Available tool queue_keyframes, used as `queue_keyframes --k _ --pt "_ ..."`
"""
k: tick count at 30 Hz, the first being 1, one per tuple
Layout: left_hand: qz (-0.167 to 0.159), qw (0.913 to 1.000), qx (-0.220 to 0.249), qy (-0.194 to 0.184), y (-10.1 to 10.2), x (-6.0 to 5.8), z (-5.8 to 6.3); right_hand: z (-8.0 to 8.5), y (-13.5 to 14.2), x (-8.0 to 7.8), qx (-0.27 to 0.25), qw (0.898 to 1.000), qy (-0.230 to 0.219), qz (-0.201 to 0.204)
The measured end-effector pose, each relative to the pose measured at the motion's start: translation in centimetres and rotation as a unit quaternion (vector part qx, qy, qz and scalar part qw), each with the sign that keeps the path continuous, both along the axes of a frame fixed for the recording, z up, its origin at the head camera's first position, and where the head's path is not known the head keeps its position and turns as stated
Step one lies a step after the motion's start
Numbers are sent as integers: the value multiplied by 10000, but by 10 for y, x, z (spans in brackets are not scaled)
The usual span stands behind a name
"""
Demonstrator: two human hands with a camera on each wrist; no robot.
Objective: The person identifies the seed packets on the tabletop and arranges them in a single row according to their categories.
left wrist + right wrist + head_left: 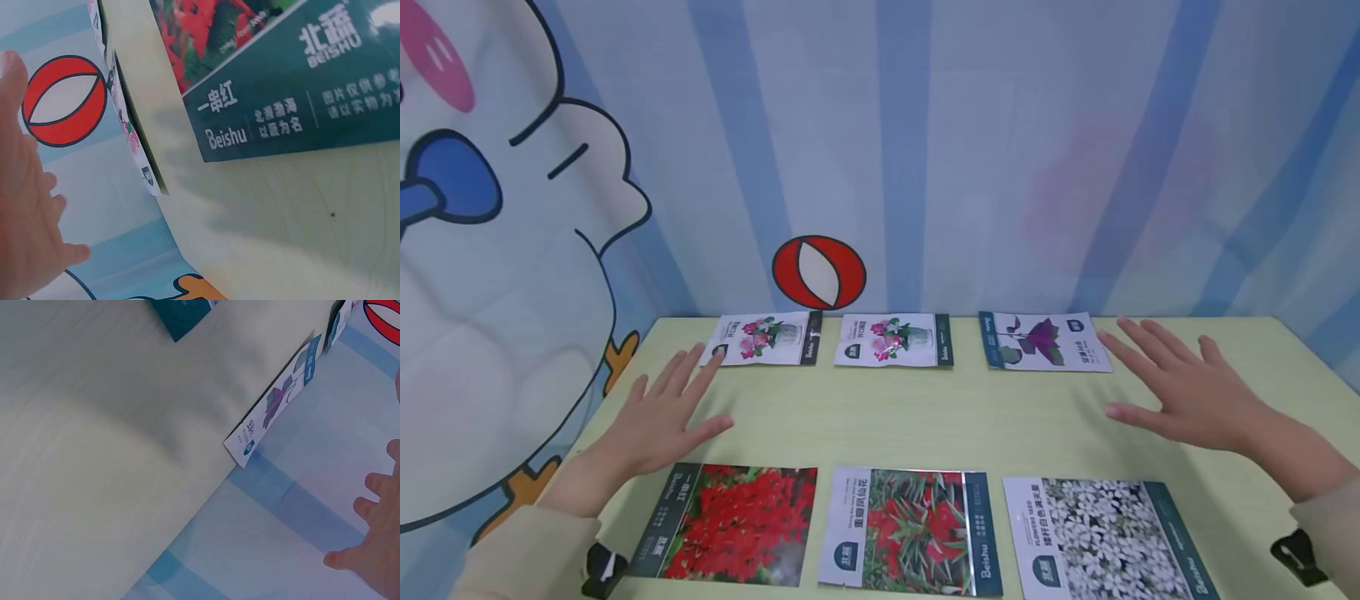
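Note:
My left hand (662, 417), fingers spread, hovers over the table's left side and holds nothing. Just beyond its fingertips lies a pink-flower seed packet (767, 340); below it is a red-flower seed packet (745, 521), seen close in the left wrist view. My right hand (1187, 387) is likewise spread and empty above the right side, its fingertips near a purple-leaf seed packet (1041, 342). Another pink-flower packet (895, 340) lies mid-back. In front are a packet with red flowers and narrow leaves (917, 529) and a white-flower packet (1108, 537), partly cut off.
The pale yellow table (925, 421) ends at the back against a blue striped backdrop (970, 167) with a printed red-and-white ball (818, 272). A large printed white cartoon figure (482, 333) covers the left side panel. Packets lie in two rows, front and back.

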State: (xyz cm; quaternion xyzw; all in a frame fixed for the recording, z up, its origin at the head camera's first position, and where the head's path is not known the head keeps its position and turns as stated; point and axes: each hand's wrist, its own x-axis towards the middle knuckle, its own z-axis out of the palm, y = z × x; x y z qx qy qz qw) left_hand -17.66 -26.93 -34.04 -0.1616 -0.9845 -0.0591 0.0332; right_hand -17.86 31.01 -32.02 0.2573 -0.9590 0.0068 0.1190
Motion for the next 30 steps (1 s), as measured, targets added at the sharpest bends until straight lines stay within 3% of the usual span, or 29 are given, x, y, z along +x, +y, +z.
queue_keyframes --k 6,14,22,30 --pt "-49 10000 26 -36 3 -2 4 13 -19 -8 157 9995 -259 45" --pt "126 9989 397 -224 5 -6 12 30 -54 -22 220 9976 -639 133" --pt "143 9958 833 -345 6 -12 15 32 -85 -43 -175 9956 -766 507" --pt "110 9925 1157 -385 4 -20 13 31 -117 -66 -481 9905 -1200 479"
